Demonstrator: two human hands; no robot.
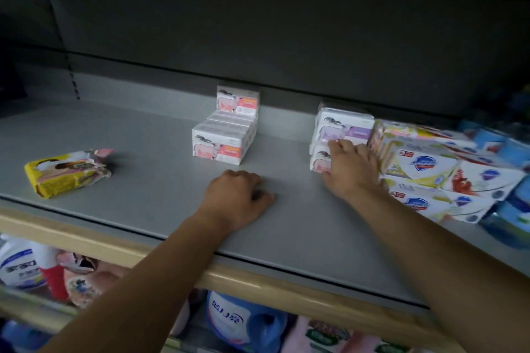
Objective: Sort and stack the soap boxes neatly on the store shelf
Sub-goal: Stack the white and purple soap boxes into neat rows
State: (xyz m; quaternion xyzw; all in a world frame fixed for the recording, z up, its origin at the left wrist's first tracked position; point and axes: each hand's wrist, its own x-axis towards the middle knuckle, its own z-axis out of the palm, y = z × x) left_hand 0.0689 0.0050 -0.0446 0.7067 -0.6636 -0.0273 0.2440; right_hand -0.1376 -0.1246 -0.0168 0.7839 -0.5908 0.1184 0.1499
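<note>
On the grey shelf (137, 157), the left hand (235, 198) rests knuckles-up with its fingers (259, 195) loosely curled against the surface, holding nothing. Beyond those fingers, a little further back, stands a stack of white soap boxes with orange labels (223, 140), one more box upright on top at the rear. Well off to the left of the left hand lies a torn yellow soap packet (67, 173), flat and apart from everything else. The right hand (351, 169) reaches further in, its fingers (338, 145) spread and laid against the front of a second stack of white soap boxes with purple labels (342, 130); the fingertips touch the upper and lower box, and whether they actually grip either one cannot be told. Just right of that hand, touching its back, sit stacked white and yellow soap boxes with a blue shield mark (424, 163), somewhat tilted, with blue packs (510, 152) beyond them. Below the shelf's wooden front edge (258, 281), blurred detergent bottles (238, 321) show.
</note>
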